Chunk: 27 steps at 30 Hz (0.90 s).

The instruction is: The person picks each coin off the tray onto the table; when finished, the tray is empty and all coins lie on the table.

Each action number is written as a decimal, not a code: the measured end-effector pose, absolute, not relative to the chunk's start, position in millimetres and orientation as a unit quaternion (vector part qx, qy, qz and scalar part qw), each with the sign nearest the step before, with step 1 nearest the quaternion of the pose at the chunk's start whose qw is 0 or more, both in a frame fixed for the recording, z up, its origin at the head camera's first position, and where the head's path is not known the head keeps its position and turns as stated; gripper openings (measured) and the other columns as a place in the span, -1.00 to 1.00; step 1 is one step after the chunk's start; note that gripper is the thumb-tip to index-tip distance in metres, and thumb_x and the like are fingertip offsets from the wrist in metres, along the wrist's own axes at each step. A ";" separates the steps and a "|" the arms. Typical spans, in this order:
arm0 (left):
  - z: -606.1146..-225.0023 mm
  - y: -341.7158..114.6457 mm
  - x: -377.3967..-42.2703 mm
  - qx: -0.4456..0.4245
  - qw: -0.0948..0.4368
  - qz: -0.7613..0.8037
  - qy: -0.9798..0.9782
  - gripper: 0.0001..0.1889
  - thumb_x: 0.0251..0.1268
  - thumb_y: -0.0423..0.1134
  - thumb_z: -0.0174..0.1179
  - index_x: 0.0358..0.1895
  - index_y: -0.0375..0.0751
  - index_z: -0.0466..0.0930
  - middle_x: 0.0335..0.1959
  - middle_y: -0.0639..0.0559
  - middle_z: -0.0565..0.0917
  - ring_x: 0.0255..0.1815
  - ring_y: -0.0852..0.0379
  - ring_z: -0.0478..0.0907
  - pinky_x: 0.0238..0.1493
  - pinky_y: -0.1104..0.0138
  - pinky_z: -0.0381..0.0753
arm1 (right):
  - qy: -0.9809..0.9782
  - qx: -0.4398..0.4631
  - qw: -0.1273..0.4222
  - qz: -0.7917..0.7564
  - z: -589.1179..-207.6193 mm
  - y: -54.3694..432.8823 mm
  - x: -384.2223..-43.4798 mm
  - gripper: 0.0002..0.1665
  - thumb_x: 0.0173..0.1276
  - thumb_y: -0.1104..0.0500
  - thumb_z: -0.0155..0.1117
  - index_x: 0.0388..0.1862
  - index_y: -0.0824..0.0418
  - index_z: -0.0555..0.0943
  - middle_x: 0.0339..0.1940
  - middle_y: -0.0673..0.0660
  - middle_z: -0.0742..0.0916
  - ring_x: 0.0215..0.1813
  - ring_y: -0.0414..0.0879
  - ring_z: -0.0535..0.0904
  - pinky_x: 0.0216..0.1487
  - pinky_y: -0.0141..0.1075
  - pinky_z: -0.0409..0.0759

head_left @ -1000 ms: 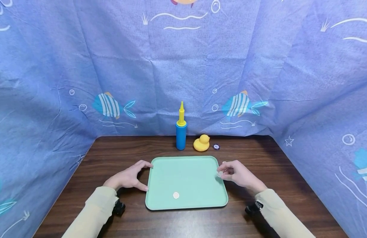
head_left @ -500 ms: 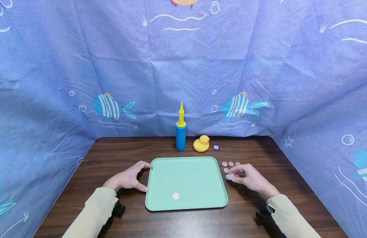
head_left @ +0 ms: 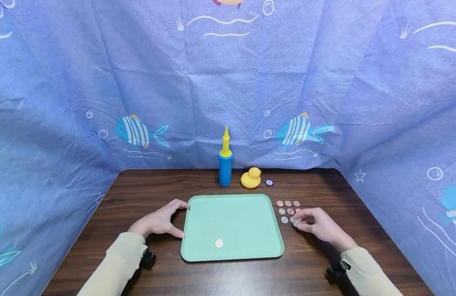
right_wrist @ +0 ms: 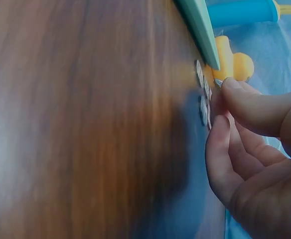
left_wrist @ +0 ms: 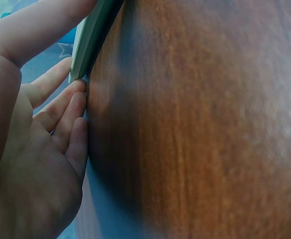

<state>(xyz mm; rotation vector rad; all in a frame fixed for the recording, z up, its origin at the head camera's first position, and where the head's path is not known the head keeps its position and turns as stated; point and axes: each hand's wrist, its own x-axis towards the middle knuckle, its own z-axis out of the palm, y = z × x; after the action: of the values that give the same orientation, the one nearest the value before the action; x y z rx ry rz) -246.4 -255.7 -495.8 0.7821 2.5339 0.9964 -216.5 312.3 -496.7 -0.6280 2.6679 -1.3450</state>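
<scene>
My right hand (head_left: pixel 322 224) pinches a silver coin (head_left: pixel 295 223) between thumb and fingertips, low over the right end of a group of coins beside the tray. In the right wrist view the edge of that coin (right_wrist: pixel 218 82) shows at the thumb tip. Copper-coloured coins (head_left: pixel 288 203) form the back row, with a silver coin (head_left: pixel 284 220) at the near left; my fingers partly cover others. The light green tray (head_left: pixel 231 222) lies flat, bearing one pale coin (head_left: pixel 218 243). At its left rim, my left hand (head_left: pixel 159 220) rests with thumb and fingers spread, fingertips touching the edge.
Behind the tray stands a blue hand pump (head_left: pixel 225 169) with a yellow nozzle. A yellow rubber duck (head_left: pixel 251 178) and a small dark round disc (head_left: pixel 269 182) are to its right. A blue fish-print cloth (head_left: pixel 228 94) hangs around the dark wooden table (head_left: pixel 150 185).
My right hand has moved right, from the tray's right rim over the coins to their right end, uncovering more of them. The left hand and tray have stayed put.
</scene>
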 end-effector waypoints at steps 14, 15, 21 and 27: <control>-491.4 -255.4 -243.6 0.267 0.159 0.349 0.884 -0.04 0.09 0.07 0.63 0.51 -0.18 0.35 0.49 -0.15 0.34 0.55 -0.26 0.25 0.48 -0.25 0.24 | 0.920 -0.196 -0.035 -0.339 -501.8 322.9 -211.7 -0.82 0.24 0.38 0.56 -0.20 0.22 0.78 -0.32 0.04 0.81 -0.32 -0.31 0.68 -0.24 -0.36 0.65; -491.3 -255.2 -243.4 0.267 0.160 0.350 0.884 -0.04 0.08 0.07 0.63 0.51 -0.18 0.35 0.49 -0.15 0.34 0.55 -0.27 0.25 0.48 -0.25 0.24 | 0.922 -0.193 -0.040 -0.332 -501.8 322.6 -211.7 -0.82 0.23 0.38 0.56 -0.21 0.21 0.78 -0.33 0.03 0.81 -0.33 -0.32 0.68 -0.25 -0.36 0.65; -491.8 -254.8 -243.8 0.259 0.166 0.356 0.882 -0.04 0.07 0.07 0.63 0.50 -0.18 0.34 0.50 -0.14 0.33 0.56 -0.25 0.24 0.49 -0.23 0.23 | 0.935 -0.179 -0.049 -0.301 -501.9 322.9 -212.6 -0.77 0.17 0.39 0.59 -0.21 0.19 0.78 -0.31 -0.02 0.80 -0.35 -0.32 0.66 -0.25 -0.31 0.65; -492.2 -255.2 -245.8 0.261 0.165 0.354 0.883 -0.03 0.05 0.07 0.64 0.50 -0.17 0.35 0.49 -0.14 0.33 0.56 -0.24 0.24 0.49 -0.23 0.23 | 0.943 -0.159 -0.052 -0.287 -503.4 323.7 -214.6 -0.83 0.19 0.31 0.61 -0.25 0.18 0.78 -0.39 -0.09 0.77 -0.39 -0.34 0.63 -0.27 -0.33 0.61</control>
<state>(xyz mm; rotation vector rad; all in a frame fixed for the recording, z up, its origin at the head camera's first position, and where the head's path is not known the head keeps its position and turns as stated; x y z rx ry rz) -245.8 -255.2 -492.2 0.7425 2.5159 1.0088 -214.6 323.7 -503.4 -0.5163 3.0661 -0.9334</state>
